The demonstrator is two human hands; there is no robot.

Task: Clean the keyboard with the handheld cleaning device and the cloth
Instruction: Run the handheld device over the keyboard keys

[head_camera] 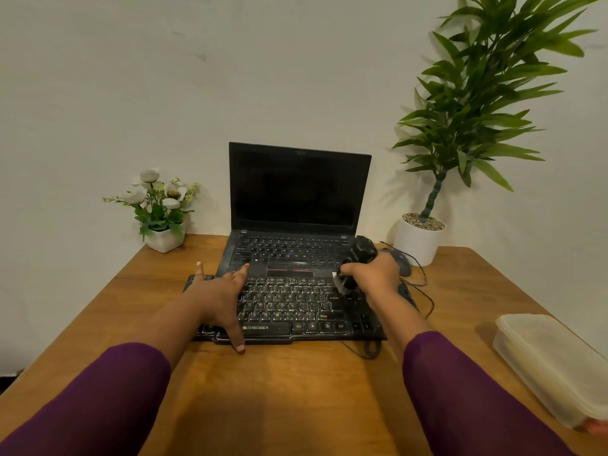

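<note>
Nearest, two purple fabric sleeves (98, 406) at the bottom edge, bare forearms reaching forward over a brown wooden table (296, 390). Beyond them, a black corded keyboard with pale lettering (296, 311), lying flat near the table's middle, far edge right against the front of a black open laptop with a dark screen (296, 192).

Left hand (218, 297) spread wide and flat on the keyboard's left part, fingers straight and pointing away, thumb stretched back over the near edge onto the wood; holding nothing. Right hand (371, 274) above the keyboard's far right corner, fingers curled round a black handheld cleaning device (358, 255). Device tilted, pale tip (339, 281) down at the upper right rows of keys; touching or just above, cannot tell which. Keyboard under both hands, middle keys bare between them.

Just behind the right hand, a dark computer mouse (399, 260), with a thin black cable (424, 291) looping beside the keyboard. Near the right edge, well apart from the keyboard, a translucent rectangular plastic container with a lid (552, 363).

Against the pale wall: left of the laptop, a small white pot of white flowers (161, 209); right of it, a tall green leafy plant in a round white pot (418, 245)
</note>
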